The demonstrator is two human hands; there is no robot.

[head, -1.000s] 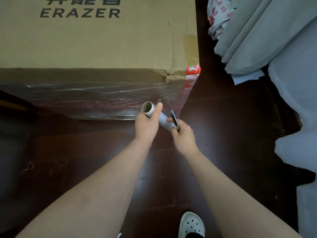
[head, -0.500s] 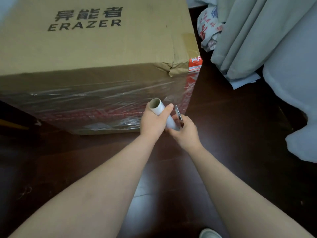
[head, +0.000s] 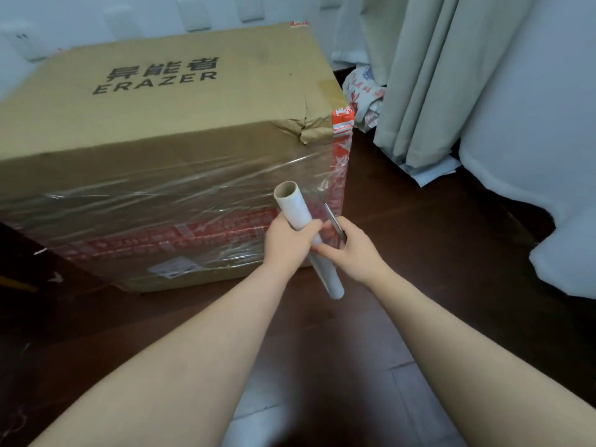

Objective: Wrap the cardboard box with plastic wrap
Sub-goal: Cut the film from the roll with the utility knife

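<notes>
A large brown cardboard box (head: 167, 117) printed ERAZER stands on the dark floor, its front face covered with clear plastic wrap (head: 154, 201) over red tape. My left hand (head: 287, 241) grips a plastic wrap roll (head: 295, 209) on a cardboard tube, tilted, in front of the box's right front corner. A strip of film runs from the roll to that corner. My right hand (head: 353, 253) is closed on a thin dark blade-like tool (head: 333, 222), held against the film beside the roll, its fingers also touching the tube.
Beige curtains (head: 429, 79) hang at the right with crumpled printed paper (head: 364, 91) at their foot. A pale grey cloth-covered mass (head: 548, 175) fills the right side. Dark wooden floor (head: 419, 240) lies between box and cloth. A white wall stands behind the box.
My view has lifted, so more of the box top and the wall shows. Both hands rose with the roll, which now sticks out below my left hand too.
</notes>
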